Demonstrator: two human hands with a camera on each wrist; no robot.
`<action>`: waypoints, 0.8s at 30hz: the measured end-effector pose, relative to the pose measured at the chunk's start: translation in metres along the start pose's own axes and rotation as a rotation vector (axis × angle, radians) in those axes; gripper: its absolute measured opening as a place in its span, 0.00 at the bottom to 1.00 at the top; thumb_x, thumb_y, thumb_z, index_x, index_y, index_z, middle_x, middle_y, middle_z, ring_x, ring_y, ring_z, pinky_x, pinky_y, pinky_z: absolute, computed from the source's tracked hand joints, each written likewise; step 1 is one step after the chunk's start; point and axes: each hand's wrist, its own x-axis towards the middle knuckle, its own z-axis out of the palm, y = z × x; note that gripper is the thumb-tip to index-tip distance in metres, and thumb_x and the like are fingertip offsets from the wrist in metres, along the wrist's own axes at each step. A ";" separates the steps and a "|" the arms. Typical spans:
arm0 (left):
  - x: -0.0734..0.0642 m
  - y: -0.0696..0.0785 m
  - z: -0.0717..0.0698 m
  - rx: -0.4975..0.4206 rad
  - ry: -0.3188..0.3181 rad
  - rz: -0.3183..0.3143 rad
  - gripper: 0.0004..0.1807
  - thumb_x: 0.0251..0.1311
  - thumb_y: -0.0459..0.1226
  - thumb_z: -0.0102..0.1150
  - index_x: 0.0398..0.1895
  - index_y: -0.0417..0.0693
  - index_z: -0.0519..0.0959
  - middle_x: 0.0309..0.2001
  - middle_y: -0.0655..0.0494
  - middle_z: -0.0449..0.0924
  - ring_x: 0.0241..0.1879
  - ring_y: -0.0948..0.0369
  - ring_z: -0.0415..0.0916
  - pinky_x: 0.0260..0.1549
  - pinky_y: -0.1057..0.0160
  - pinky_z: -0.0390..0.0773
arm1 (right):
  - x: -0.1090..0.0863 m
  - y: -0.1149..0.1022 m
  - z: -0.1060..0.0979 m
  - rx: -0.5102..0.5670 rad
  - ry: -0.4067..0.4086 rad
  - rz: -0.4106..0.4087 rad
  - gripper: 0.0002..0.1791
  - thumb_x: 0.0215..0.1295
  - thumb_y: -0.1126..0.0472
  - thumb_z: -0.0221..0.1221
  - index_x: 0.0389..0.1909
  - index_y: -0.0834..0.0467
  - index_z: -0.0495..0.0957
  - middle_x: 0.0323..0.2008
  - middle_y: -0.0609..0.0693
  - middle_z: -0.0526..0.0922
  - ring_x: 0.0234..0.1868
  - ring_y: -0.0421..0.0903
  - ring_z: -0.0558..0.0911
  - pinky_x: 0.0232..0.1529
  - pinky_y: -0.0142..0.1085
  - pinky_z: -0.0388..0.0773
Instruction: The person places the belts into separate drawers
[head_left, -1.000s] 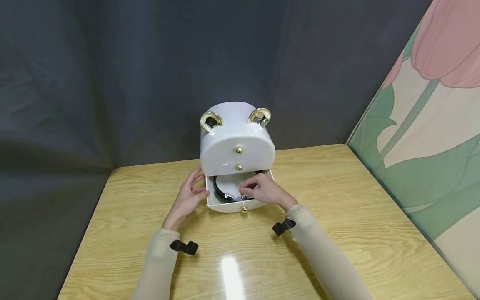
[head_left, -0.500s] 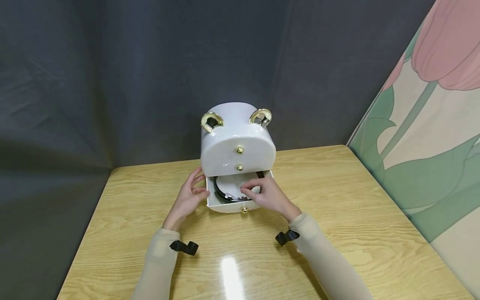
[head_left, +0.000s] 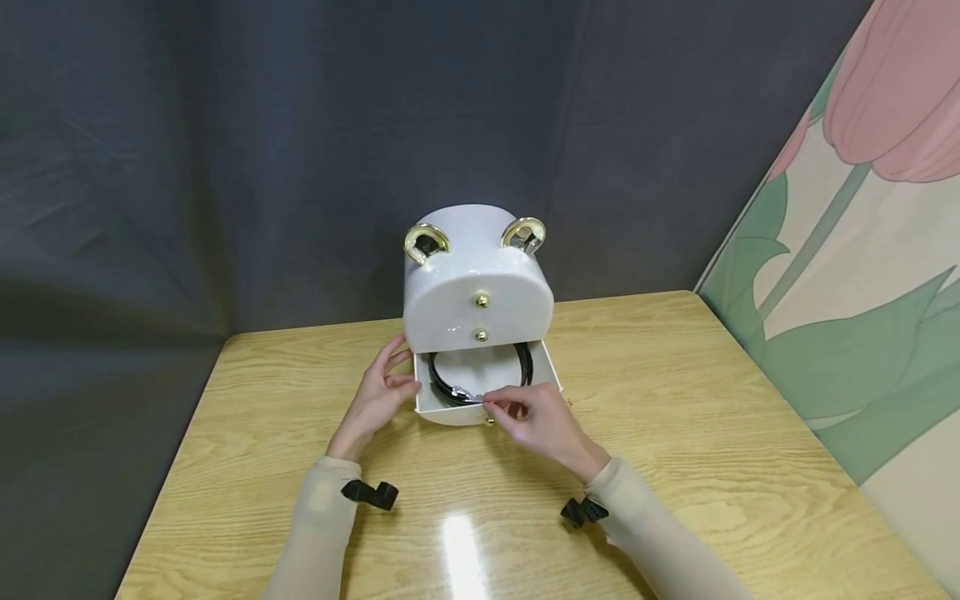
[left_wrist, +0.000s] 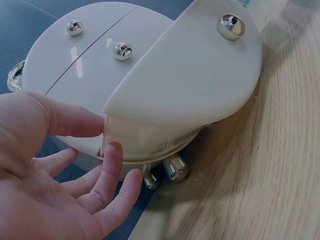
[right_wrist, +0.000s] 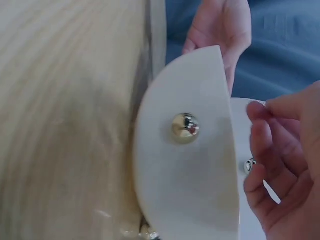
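A white rounded cabinet (head_left: pixel 472 250) with gold ears has its bottom drawer (head_left: pixel 552 365) pulled out. In this drawer lies a coiled black cord or strap (head_left: pixel 433 367) with a silver fitting (head_left: pixel 461 393). My left hand (head_left: pixel 371 402) is at the drawer's left side; in the left wrist view its thumb tip meets the drawer's upper edge and its fingers spread below. My right hand (head_left: pixel 542 419) is over the drawer's front rim, thumb and forefinger tips close together beside the silver fitting. Whether they pinch something small is hidden, also in the right wrist view.
Gold knobs (head_left: pixel 482 300) stand on the cabinet front, and another (right_wrist: pixel 185 128) on the drawer front. The wooden table (head_left: pixel 300 367) meets a dark curtain (head_left: pixel 315 167) behind. A tulip-patterned panel (head_left: pixel 862 292) borders the right side.
My right hand has drawn back from inside the drawer toward its front rim, uncovering the coil's right side. The reddish-brown bits seen there half a second ago no longer show. The left hand stays put.
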 end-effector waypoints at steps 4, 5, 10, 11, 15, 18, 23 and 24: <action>0.000 0.000 0.001 0.005 -0.002 -0.004 0.49 0.68 0.24 0.60 0.88 0.53 0.51 0.81 0.39 0.61 0.59 0.46 0.78 0.52 0.65 0.78 | -0.008 0.003 0.001 -0.043 -0.083 0.055 0.07 0.69 0.67 0.69 0.43 0.62 0.92 0.32 0.52 0.93 0.23 0.29 0.79 0.26 0.25 0.80; 0.000 0.000 0.001 0.006 -0.004 -0.004 0.49 0.68 0.24 0.60 0.88 0.53 0.51 0.81 0.38 0.61 0.59 0.46 0.78 0.52 0.65 0.79 | -0.010 0.004 0.002 -0.058 -0.098 0.066 0.07 0.69 0.66 0.69 0.44 0.61 0.92 0.32 0.51 0.93 0.22 0.29 0.79 0.25 0.25 0.80; 0.000 0.000 0.002 0.007 -0.006 -0.012 0.49 0.68 0.25 0.60 0.88 0.56 0.51 0.82 0.40 0.61 0.61 0.46 0.78 0.52 0.64 0.78 | -0.015 0.010 0.003 -0.083 -0.199 0.110 0.10 0.68 0.64 0.70 0.49 0.59 0.91 0.41 0.51 0.94 0.31 0.37 0.89 0.30 0.26 0.83; 0.000 0.000 0.002 0.008 -0.005 -0.013 0.48 0.68 0.25 0.60 0.88 0.56 0.51 0.82 0.40 0.61 0.61 0.46 0.78 0.52 0.64 0.78 | -0.016 0.011 0.004 -0.080 -0.216 0.117 0.11 0.68 0.64 0.70 0.50 0.59 0.90 0.43 0.52 0.94 0.34 0.39 0.90 0.32 0.26 0.84; -0.001 -0.001 0.002 0.018 -0.001 -0.014 0.48 0.69 0.25 0.60 0.88 0.55 0.51 0.82 0.40 0.61 0.61 0.46 0.78 0.53 0.64 0.78 | -0.017 0.016 0.006 -0.057 -0.246 0.147 0.13 0.68 0.66 0.70 0.52 0.58 0.90 0.48 0.52 0.93 0.42 0.45 0.92 0.39 0.28 0.86; -0.001 -0.001 0.001 0.021 0.006 -0.013 0.48 0.69 0.26 0.60 0.88 0.55 0.51 0.82 0.40 0.61 0.61 0.46 0.78 0.54 0.63 0.78 | -0.016 0.017 0.007 -0.033 -0.246 0.181 0.13 0.70 0.66 0.69 0.53 0.58 0.90 0.49 0.52 0.93 0.44 0.45 0.91 0.40 0.28 0.86; -0.001 0.000 0.001 0.018 0.005 -0.011 0.48 0.69 0.26 0.60 0.88 0.55 0.51 0.82 0.39 0.61 0.61 0.46 0.78 0.55 0.61 0.78 | -0.014 0.017 0.007 -0.004 -0.247 0.204 0.13 0.71 0.67 0.67 0.54 0.58 0.90 0.50 0.54 0.92 0.37 0.43 0.90 0.39 0.27 0.87; -0.001 0.001 0.001 0.017 0.004 -0.009 0.47 0.69 0.27 0.59 0.88 0.55 0.51 0.82 0.39 0.61 0.61 0.46 0.78 0.55 0.61 0.78 | -0.014 0.018 0.007 -0.012 -0.242 0.197 0.13 0.71 0.67 0.67 0.54 0.58 0.90 0.51 0.53 0.92 0.37 0.42 0.90 0.39 0.28 0.87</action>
